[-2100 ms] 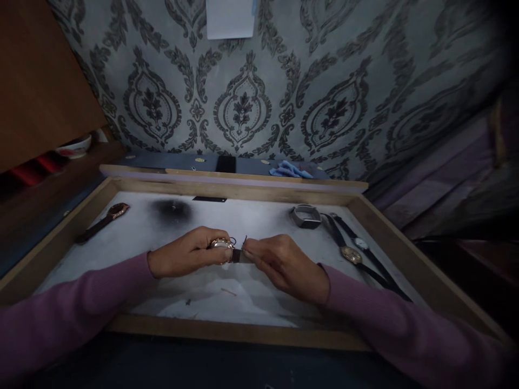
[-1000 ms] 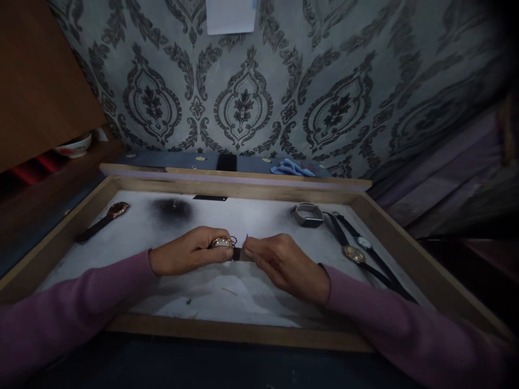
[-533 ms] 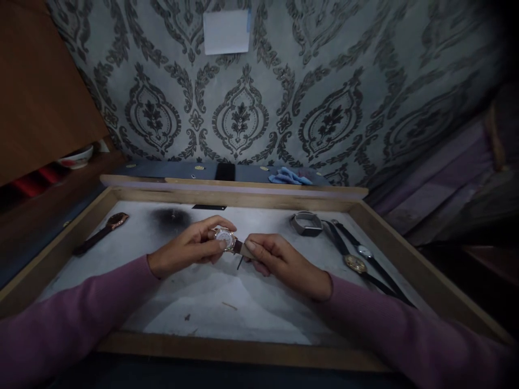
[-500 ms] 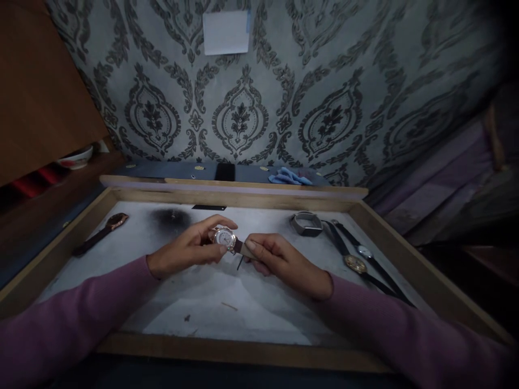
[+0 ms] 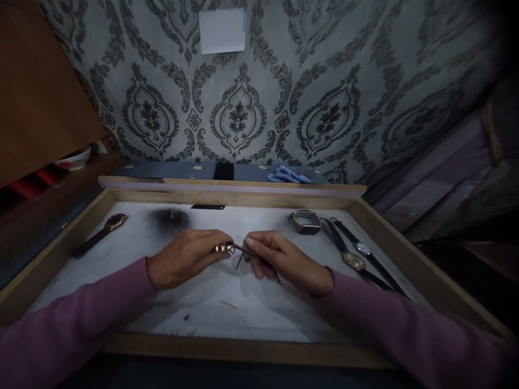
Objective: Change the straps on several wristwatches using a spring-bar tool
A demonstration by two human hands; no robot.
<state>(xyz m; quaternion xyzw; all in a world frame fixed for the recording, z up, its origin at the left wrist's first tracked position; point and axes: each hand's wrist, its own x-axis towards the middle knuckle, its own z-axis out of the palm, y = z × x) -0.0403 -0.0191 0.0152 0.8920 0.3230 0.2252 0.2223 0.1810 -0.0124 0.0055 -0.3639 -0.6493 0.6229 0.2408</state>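
Observation:
A wristwatch (image 5: 224,247) with a gold-coloured case is held above the middle of the white-lined wooden tray. My left hand (image 5: 190,258) is closed around the case, which is turned edge-on so its dial is hidden. My right hand (image 5: 275,256) pinches the watch's dark strap (image 5: 247,249) between thumb and fingers, just right of the case. Below the strap, a thin dark stick-like piece (image 5: 239,261) shows between the two hands; I cannot tell whether it is held or lying on the tray.
A brown-strapped watch (image 5: 101,233) lies at the tray's left. On the right are a grey watch (image 5: 305,222), a gold-dial watch (image 5: 354,261) and a white-dial watch (image 5: 363,249). The wooden rim (image 5: 243,348) surrounds them. A blue cloth (image 5: 287,175) lies behind the tray.
The watch has been tilted from dial facing me to edge-on. My left hand has rolled over, its fingers now closed over the case. My right hand keeps its pinch on the strap.

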